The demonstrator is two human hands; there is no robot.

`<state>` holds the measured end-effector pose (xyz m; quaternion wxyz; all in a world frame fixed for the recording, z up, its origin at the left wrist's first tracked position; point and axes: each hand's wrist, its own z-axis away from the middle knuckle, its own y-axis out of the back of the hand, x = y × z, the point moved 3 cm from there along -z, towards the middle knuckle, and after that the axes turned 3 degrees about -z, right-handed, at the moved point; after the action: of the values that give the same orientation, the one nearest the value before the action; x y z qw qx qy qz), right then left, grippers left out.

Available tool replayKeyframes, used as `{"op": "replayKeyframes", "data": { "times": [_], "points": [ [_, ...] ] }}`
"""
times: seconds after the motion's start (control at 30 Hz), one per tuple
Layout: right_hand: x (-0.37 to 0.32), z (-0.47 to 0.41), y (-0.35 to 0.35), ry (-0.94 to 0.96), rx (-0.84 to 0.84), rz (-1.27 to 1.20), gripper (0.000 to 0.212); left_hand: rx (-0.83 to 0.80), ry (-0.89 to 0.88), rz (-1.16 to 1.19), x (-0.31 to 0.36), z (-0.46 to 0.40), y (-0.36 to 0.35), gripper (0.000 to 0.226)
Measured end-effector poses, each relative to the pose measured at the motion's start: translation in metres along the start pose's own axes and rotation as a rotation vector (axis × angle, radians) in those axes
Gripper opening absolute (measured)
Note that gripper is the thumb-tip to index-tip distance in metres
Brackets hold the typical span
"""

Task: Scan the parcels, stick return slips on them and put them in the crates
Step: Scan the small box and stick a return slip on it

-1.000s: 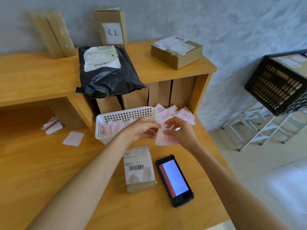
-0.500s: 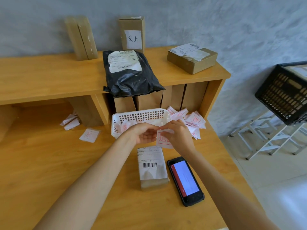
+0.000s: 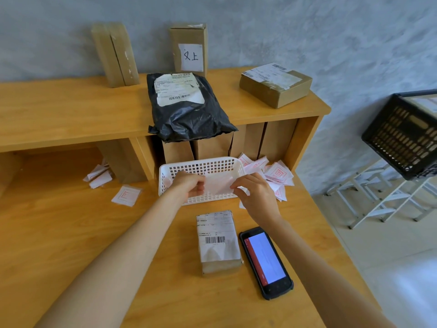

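Both hands meet above the near rim of a white basket (image 3: 201,165) on the counter (image 3: 71,233). The left hand (image 3: 188,184) and the right hand (image 3: 256,196) each pinch an edge of one pale slip (image 3: 218,184) stretched between them, fingers curled on the paper. Nearer, a small brown parcel (image 3: 218,242) with a barcode label lies flat on the counter, a handheld scanner (image 3: 266,261) with a lit screen just right of it. A heap of red-printed slips (image 3: 276,175) lies right of the basket. On the shelf (image 3: 71,114) behind sit a black mailing bag (image 3: 186,110) and a flat box (image 3: 275,84). A black crate (image 3: 402,136) stands far right.
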<state>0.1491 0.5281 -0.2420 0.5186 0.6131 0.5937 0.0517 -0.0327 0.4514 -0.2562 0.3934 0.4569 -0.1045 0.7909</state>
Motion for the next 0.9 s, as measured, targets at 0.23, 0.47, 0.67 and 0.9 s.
{"op": "replayKeyframes", "data": {
  "times": [0.23,0.47,0.67,0.9],
  "points": [
    [0.017,-0.003,0.003,-0.068,0.005,0.019,0.009,0.337,-0.141,-0.097,0.003,-0.034,0.029,0.014],
    [0.021,-0.003,0.002,-0.14,-0.059,0.016,0.01,0.416,-0.261,-0.478,-0.004,-0.039,0.038,0.017],
    [0.017,-0.008,-0.002,-0.255,-0.19,-0.122,0.016,0.466,-0.382,-0.723,-0.008,-0.033,0.039,0.032],
    [0.013,-0.016,-0.007,-0.342,-0.255,-0.259,0.03,0.354,-0.525,-0.597,0.001,-0.01,0.035,0.018]
  ]
}}
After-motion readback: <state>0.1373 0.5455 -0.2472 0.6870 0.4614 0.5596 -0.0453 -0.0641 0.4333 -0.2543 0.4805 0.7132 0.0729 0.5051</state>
